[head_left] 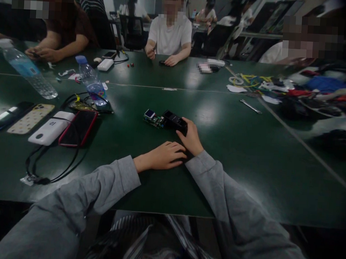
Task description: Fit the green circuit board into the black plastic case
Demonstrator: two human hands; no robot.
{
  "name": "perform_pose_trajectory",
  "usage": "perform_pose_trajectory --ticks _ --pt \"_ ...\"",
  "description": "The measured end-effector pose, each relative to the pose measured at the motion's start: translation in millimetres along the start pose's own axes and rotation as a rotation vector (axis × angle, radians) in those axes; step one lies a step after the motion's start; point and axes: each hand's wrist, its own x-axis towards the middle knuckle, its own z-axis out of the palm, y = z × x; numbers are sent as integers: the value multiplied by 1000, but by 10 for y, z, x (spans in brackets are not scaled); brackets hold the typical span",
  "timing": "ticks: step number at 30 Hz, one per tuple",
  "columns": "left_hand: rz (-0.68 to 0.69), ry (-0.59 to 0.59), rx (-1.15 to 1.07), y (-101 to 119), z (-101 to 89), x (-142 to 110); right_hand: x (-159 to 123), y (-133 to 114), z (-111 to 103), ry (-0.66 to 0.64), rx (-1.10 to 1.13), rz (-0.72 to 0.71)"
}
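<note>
On the green table a small circuit board (154, 119) with a little screen lies against the left end of a black rectangular case (172, 119). I cannot tell whether the two are joined. My right hand (191, 137) grips the right end of the case between thumb and fingers. Just in front of it, my left hand (166, 156) rests palm down with its fingers stretched out, their tips close to my right wrist. Nothing shows in the left hand.
Phones, a white power bank (51, 127), looped black cable (44, 180) and two water bottles (91, 80) stand or lie at left. A wrench (250, 106) and a pile of cables and cloth (317, 88) are at right. People sit across the table (126, 138).
</note>
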Motion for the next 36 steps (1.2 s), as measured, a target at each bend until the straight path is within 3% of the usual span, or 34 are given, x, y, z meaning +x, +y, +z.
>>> perform_pose_trajectory --ticks 26,30,33,34,36 --pt "-35 -24 -111 -30 -16 -38 4 -42 -88 -30 19 34" --pt "-104 -65 -462 -92 -176 1 7 -4 -69 -16 26 25" --pt "-155 -92 -1033 -330 -552 65 10 33 -59 -14 34 -3" --pt "-207 -32 -1175 -463 -708 78 9 39 -61 -17 34 -10" --pt "-315 242 -1364 -792 -999 70 8 38 -69 -27 27 -11"
